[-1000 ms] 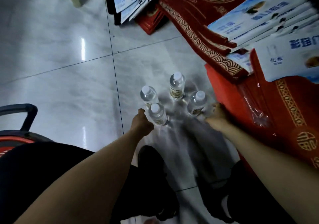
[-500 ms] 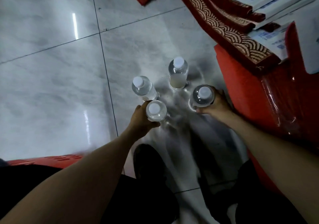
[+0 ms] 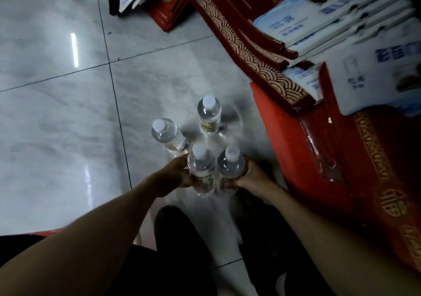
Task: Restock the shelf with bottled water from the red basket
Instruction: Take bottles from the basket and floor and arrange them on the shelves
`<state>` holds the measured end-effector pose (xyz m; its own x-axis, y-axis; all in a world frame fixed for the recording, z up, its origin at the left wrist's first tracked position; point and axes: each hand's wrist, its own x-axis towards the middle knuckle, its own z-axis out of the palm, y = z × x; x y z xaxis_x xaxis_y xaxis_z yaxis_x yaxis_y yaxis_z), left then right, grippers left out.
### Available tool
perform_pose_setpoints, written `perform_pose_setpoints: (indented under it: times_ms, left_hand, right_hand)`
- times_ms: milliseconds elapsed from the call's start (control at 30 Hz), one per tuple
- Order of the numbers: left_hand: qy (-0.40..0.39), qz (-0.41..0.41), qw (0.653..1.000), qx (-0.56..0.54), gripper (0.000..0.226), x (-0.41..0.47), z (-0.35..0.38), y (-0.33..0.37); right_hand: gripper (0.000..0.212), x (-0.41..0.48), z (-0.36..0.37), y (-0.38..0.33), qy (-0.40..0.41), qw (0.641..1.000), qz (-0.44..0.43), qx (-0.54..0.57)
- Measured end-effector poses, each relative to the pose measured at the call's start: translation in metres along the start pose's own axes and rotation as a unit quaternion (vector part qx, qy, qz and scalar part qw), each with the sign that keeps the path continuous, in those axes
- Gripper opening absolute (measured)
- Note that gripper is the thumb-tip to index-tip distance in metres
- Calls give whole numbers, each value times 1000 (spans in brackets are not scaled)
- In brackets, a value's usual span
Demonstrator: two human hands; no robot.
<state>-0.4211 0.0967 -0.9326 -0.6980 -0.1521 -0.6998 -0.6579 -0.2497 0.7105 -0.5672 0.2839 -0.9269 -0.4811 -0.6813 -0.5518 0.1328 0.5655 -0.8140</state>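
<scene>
The left hand [image 3: 175,175] grips the left bottle [image 3: 200,165] and the right hand [image 3: 252,177] grips the right bottle [image 3: 231,165]. These two water bottles now touch side by side; before, they were apart. A third bottle [image 3: 167,133] and a fourth bottle [image 3: 208,113] stand on the floor [image 3: 68,136] just behind.

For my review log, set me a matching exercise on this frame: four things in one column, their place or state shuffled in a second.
1 left hand
2 right hand
3 farthest bottle
4 blue-and-white packs

a stands free on the floor tiles
b grips the near-right bottle
c lie stacked on red patterned goods
d grips the near-left bottle

Pairs: 1-d; 2-b; 3-a; 4-c
</scene>
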Motion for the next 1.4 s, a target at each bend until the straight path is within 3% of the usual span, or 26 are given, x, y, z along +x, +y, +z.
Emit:
perform_pose_setpoints:
  times_ms: [100,267,400,500,600,733,900,1033,1167,1267,1333,1400]
  left_hand:
    - [-77,-35,996,14,58,-14,0,36]
    - [-121,2,991,58,49,-54,17,102]
    - [-157,111,981,25,58,-98,35,152]
    - [-138,174,974,-48,78,-139,50,192]
    - [-126,237,962,-54,86,-190,61,238]
    - [-145,296,943,-39,88,-257,84,293]
    - [-215,383,898,-7,66,-327,131,359]
    - [-246,438,864,35,80,-369,173,414]
    - [-284,466,837,50,70,-395,215,457]
    - [-331,484,807,67,65,-419,262,489]
    - [-354,501,784,100,71,-436,292,505]
    - [-346,506,782,114,101,-446,318,519]
  right_hand:
    - [37,-27,-20,-17,-18,1000,17,13]
    - [82,-79,-55,-70,21,999,19,44]
    - [50,-134,-76,-132,91,992,-31,83]
    - [31,-180,-85,-181,141,977,-88,133]
    - [31,-227,-88,-231,163,968,-135,132]
    - [51,-296,-99,-289,199,952,-193,127]
    - [27,-393,-126,-341,262,932,-227,104]
    - [27,-467,-142,-370,335,898,-278,68]
    - [45,-529,-158,-392,411,861,-301,-6]
    - [71,-580,-171,-400,486,819,-303,-18]
    - [61,-610,-178,-400,523,795,-309,-10]
    - [40,-635,-186,-399,547,776,-315,-8]
